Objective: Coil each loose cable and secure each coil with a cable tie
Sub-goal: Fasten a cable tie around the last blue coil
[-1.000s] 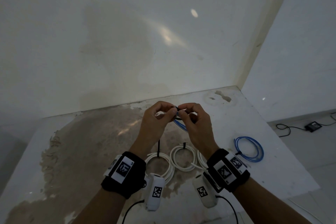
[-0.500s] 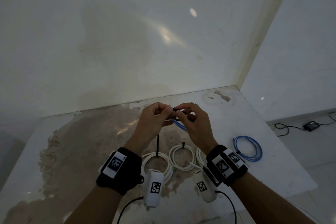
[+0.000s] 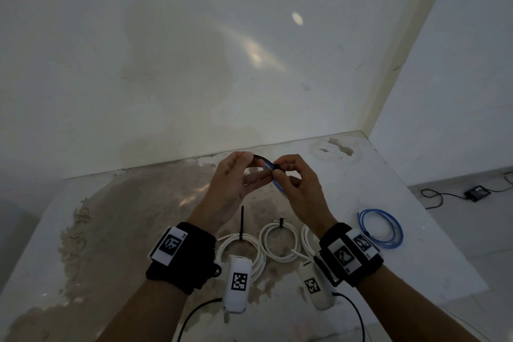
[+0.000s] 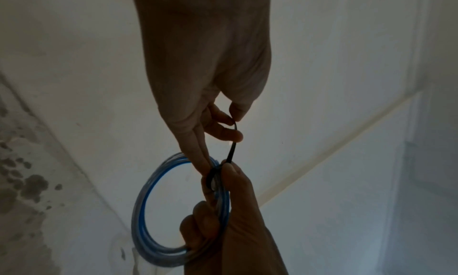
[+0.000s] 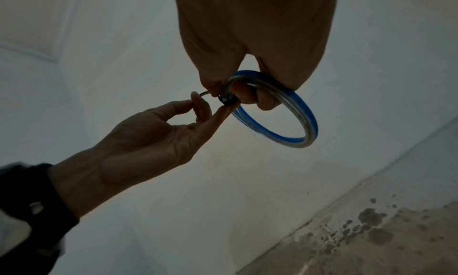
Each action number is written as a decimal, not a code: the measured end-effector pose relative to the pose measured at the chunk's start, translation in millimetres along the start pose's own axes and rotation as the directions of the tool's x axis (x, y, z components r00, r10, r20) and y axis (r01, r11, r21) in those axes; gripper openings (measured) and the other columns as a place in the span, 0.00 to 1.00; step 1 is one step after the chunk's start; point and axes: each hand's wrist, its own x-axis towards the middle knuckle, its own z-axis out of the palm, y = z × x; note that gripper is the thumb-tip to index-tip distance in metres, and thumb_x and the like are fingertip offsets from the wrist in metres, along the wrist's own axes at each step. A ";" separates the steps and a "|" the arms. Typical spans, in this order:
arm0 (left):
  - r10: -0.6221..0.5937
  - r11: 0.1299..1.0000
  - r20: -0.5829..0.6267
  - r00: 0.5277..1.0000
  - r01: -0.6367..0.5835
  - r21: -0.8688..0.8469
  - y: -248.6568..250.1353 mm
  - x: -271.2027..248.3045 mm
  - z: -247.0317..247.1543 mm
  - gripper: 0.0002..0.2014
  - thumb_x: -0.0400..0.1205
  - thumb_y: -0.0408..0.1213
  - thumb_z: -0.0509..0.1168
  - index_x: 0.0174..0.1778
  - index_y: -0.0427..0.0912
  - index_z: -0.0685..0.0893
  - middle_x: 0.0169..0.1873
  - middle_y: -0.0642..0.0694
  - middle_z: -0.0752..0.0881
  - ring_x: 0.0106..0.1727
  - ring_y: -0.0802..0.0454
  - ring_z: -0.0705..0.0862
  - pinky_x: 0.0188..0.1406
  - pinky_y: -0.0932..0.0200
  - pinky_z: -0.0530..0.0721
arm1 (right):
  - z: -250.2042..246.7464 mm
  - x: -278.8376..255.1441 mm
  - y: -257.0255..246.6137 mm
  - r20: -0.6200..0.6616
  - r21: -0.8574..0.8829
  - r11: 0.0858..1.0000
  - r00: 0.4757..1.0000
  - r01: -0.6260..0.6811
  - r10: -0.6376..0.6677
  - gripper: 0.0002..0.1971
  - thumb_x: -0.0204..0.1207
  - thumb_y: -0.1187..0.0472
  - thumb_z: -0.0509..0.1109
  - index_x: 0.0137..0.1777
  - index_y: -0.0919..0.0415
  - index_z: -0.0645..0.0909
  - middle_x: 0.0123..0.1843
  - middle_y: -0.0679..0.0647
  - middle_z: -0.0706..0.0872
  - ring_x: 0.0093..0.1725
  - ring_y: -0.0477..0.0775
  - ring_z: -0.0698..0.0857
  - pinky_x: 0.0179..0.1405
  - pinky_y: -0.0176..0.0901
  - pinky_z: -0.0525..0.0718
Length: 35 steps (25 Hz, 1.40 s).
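Both hands are raised above the table. My right hand grips a small blue cable coil where a black cable tie loops round it. My left hand pinches the tie's free tail between thumb and forefinger; two straight fingers touch the coil. On the table lie a tied blue coil at the right, two tied white coils and a third white coil partly hidden by my right wrist.
The table has a worn brown patch and ends against a white wall. Its right edge drops to the floor, where a black adapter with its cord lies. Wrist cameras hang below both forearms.
My left hand has drawn back to the left with the tie's tail, so a longer arc of black strap shows between the hands. The right hand keeps its hold on the coil.
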 end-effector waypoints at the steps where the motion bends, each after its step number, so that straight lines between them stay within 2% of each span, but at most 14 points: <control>1: -0.006 1.000 -0.010 1.000 0.007 0.012 0.2 0.1 1.9 0.10 0.88 0.37 0.58 0.47 0.34 0.78 0.38 0.43 0.89 0.49 0.37 0.90 0.59 0.42 0.87 | 0.9 -0.2 0.3 -0.019 -0.006 1.000 1.000 0.011 -0.011 0.07 0.83 0.66 0.69 0.53 0.52 0.82 0.44 0.43 0.85 0.36 0.51 0.83 0.30 0.45 0.79; 4: 0.044 0.964 -0.059 0.997 -0.027 0.264 -5.3 0.2 8.1 0.15 0.85 0.44 0.65 0.48 0.32 0.82 0.41 0.38 0.90 0.48 0.42 0.91 0.52 0.49 0.90 | 1.4 2.1 -0.4 -0.073 -0.019 0.999 0.997 0.037 -0.038 0.10 0.82 0.68 0.69 0.52 0.49 0.81 0.47 0.49 0.86 0.40 0.63 0.84 0.34 0.53 0.83; 8: 0.159 0.825 0.028 0.987 -0.149 0.545 -14.6 8.2 10.1 0.14 0.87 0.40 0.62 0.41 0.34 0.86 0.38 0.39 0.89 0.43 0.46 0.91 0.43 0.57 0.90 | -1.6 3.0 3.5 -0.040 -0.045 0.998 0.998 0.050 -0.052 0.06 0.81 0.67 0.71 0.56 0.58 0.83 0.50 0.51 0.86 0.42 0.52 0.86 0.38 0.43 0.84; 11: 0.213 0.720 0.110 0.971 -0.231 0.654 -14.0 13.1 5.7 0.16 0.88 0.37 0.58 0.38 0.36 0.84 0.35 0.41 0.87 0.41 0.51 0.89 0.44 0.62 0.88 | -4.0 1.4 3.1 -0.038 -0.076 0.994 0.996 0.077 -0.080 0.07 0.80 0.56 0.72 0.56 0.54 0.83 0.52 0.50 0.86 0.48 0.49 0.86 0.42 0.44 0.86; 13: 0.205 0.702 0.145 0.968 -0.249 0.667 -10.7 13.7 4.7 0.17 0.89 0.36 0.56 0.35 0.40 0.82 0.35 0.43 0.86 0.42 0.51 0.89 0.45 0.62 0.87 | -6.8 3.1 0.7 -0.027 -0.100 0.991 0.996 0.087 -0.090 0.06 0.80 0.56 0.72 0.55 0.53 0.83 0.53 0.50 0.85 0.46 0.45 0.85 0.40 0.39 0.84; 15: 0.210 0.708 0.159 0.965 -0.262 0.656 -5.0 13.0 5.0 0.18 0.89 0.36 0.56 0.32 0.40 0.79 0.34 0.44 0.84 0.44 0.50 0.88 0.51 0.58 0.87 | -9.7 5.4 0.2 -0.029 -0.142 0.984 0.993 0.108 -0.114 0.06 0.80 0.63 0.73 0.53 0.53 0.83 0.53 0.52 0.83 0.34 0.43 0.78 0.33 0.33 0.75; 18: 0.215 0.748 0.186 0.959 -0.284 0.599 -1.7 10.7 4.2 0.19 0.89 0.34 0.55 0.33 0.31 0.76 0.32 0.43 0.80 0.46 0.53 0.87 0.61 0.48 0.86 | -16.3 8.9 4.4 -0.025 -0.204 0.970 0.990 0.134 -0.142 0.08 0.79 0.68 0.72 0.52 0.54 0.82 0.53 0.54 0.83 0.25 0.44 0.68 0.28 0.35 0.71; 20: 0.180 0.799 0.203 0.962 -0.263 0.540 -2.7 7.1 2.7 0.17 0.89 0.35 0.56 0.37 0.26 0.76 0.34 0.38 0.77 0.48 0.48 0.85 0.66 0.44 0.83 | -17.3 9.4 6.9 -0.009 -0.209 0.966 0.988 0.151 -0.157 0.06 0.78 0.67 0.72 0.51 0.55 0.82 0.51 0.55 0.83 0.24 0.44 0.68 0.28 0.33 0.70; 23: 0.143 0.909 0.213 0.967 -0.213 0.357 -3.8 -0.3 3.0 0.14 0.86 0.38 0.59 0.36 0.37 0.81 0.35 0.38 0.73 0.49 0.46 0.81 0.71 0.45 0.79 | -14.6 6.9 6.6 -0.019 -0.175 0.975 0.989 0.140 -0.145 0.04 0.79 0.68 0.72 0.50 0.60 0.82 0.38 0.51 0.81 0.23 0.44 0.67 0.27 0.30 0.68; 26: 0.145 0.912 0.213 0.966 -0.214 0.349 -4.8 0.8 2.2 0.16 0.87 0.37 0.59 0.37 0.31 0.79 0.37 0.37 0.77 0.48 0.51 0.83 0.73 0.43 0.77 | -13.5 4.9 4.5 -0.035 -0.163 0.979 0.991 0.126 -0.133 0.03 0.79 0.69 0.72 0.49 0.62 0.81 0.28 0.38 0.74 0.22 0.43 0.66 0.26 0.29 0.66; 28: 0.159 0.890 0.220 0.963 -0.236 0.390 -4.6 3.7 1.8 0.16 0.85 0.40 0.61 0.33 0.37 0.80 0.37 0.41 0.85 0.50 0.47 0.84 0.72 0.44 0.78 | -12.6 4.4 -1.5 -0.039 -0.196 0.971 0.988 0.138 -0.148 0.06 0.80 0.69 0.71 0.50 0.57 0.80 0.30 0.36 0.78 0.24 0.43 0.69 0.27 0.27 0.67; 30: 0.187 0.878 0.205 0.961 -0.257 0.404 -4.3 4.8 0.0 0.15 0.80 0.46 0.62 0.28 0.45 0.80 0.38 0.42 0.89 0.51 0.44 0.85 0.68 0.45 0.79 | -11.6 4.8 -7.0 -0.025 -0.217 0.965 0.987 0.150 -0.159 0.08 0.81 0.68 0.70 0.55 0.55 0.80 0.40 0.37 0.84 0.28 0.43 0.75 0.30 0.26 0.72; 33: 0.194 0.889 0.137 0.971 -0.234 0.395 -5.5 7.4 -3.9 0.17 0.81 0.44 0.62 0.25 0.48 0.80 0.37 0.36 0.85 0.51 0.39 0.85 0.69 0.42 0.79 | -14.2 2.8 -10.6 0.089 -0.164 0.976 0.987 0.145 -0.132 0.10 0.85 0.64 0.65 0.64 0.58 0.80 0.43 0.49 0.89 0.36 0.48 0.86 0.37 0.37 0.84; 35: 0.185 0.884 0.107 0.977 -0.213 0.417 -6.2 7.0 -2.9 0.21 0.86 0.40 0.61 0.24 0.49 0.80 0.32 0.39 0.80 0.46 0.37 0.82 0.69 0.37 0.79 | -17.4 3.4 -12.1 0.161 -0.091 0.992 0.984 0.086 -0.071 0.09 0.87 0.64 0.63 0.64 0.61 0.80 0.44 0.57 0.92 0.40 0.53 0.90 0.42 0.43 0.89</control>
